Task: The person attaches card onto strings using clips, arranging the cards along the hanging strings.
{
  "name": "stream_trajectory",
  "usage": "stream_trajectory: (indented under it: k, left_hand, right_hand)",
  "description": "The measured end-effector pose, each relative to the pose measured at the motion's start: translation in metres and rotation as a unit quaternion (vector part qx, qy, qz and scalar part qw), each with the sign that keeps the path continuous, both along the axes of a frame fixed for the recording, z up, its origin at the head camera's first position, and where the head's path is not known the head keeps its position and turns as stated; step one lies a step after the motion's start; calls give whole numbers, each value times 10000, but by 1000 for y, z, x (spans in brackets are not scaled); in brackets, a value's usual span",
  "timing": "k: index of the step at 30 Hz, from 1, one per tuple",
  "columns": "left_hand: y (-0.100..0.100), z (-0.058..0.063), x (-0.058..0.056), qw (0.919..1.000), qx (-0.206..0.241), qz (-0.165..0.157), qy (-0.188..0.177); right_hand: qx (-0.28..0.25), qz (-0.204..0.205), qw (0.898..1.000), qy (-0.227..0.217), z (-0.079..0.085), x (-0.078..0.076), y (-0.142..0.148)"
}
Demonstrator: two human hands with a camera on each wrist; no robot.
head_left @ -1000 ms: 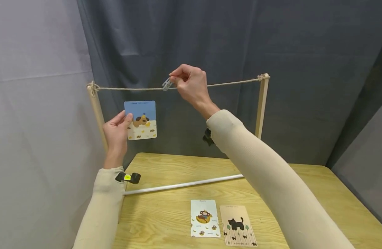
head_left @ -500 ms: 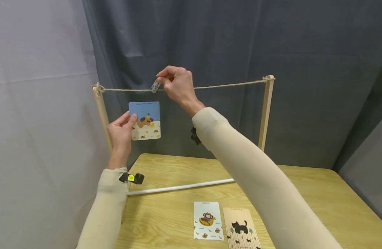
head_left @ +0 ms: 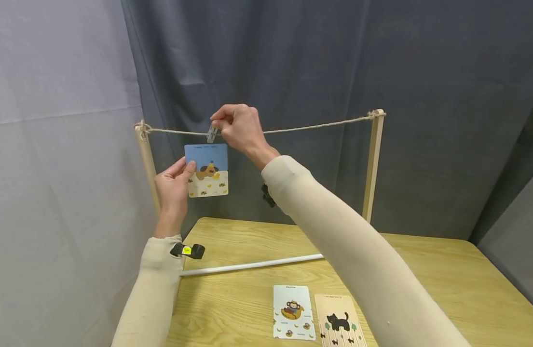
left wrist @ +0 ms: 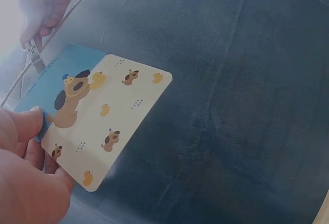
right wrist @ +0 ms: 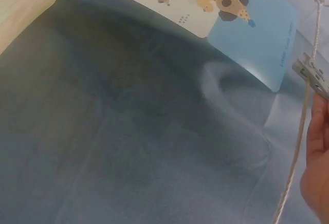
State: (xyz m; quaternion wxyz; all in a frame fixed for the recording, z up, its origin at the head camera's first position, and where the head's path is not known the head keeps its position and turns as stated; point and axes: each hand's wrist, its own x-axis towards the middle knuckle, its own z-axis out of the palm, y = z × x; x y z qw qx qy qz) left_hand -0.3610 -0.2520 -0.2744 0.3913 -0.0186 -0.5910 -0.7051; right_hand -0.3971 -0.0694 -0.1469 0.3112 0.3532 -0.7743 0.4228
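Observation:
My left hand (head_left: 172, 187) pinches the left edge of a blue and cream card (head_left: 208, 184) with a puppy on it, thumb in front. The card stands upright just below a rope (head_left: 309, 128). Above its top edge my right hand (head_left: 242, 127) pinches a grey clothespin (head_left: 211, 134) between thumb and fingers. In the right wrist view the clothespin (right wrist: 311, 73) overlaps the rope (right wrist: 298, 152), its tip a short way from the blue end of the card (right wrist: 257, 39). The left wrist view shows the clothespin (left wrist: 35, 59) right by the card's blue edge.
Two wooden posts (head_left: 372, 166) carry the tied rope. On the wooden table (head_left: 427, 279) lie a monkey card (head_left: 293, 327), a black cat card (head_left: 335, 303) partly behind my right sleeve, and a white rod (head_left: 253, 265). A dark curtain (head_left: 318, 62) hangs behind.
My right hand has moved left and down along the rope with the clothespin, to just above the puppy card. My left hand keeps hold of the card; the head view has shifted slightly.

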Motion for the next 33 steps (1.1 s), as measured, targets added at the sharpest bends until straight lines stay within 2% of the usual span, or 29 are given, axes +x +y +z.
stream_trajectory:
  k: [9,20,33]
  left_hand:
    - [3,3,-4,9997,58,-107,200]
    - [3,2,-6,9997,-26,-94,217]
    - [2,3,-6,9991,50,-135,402]
  right_hand:
    - [255,44,9996,-142,0,1,-5]
    - [468,72,9985,-260,-1,1,-9]
    - [742,-66,9962,-442,-1,3,-14]
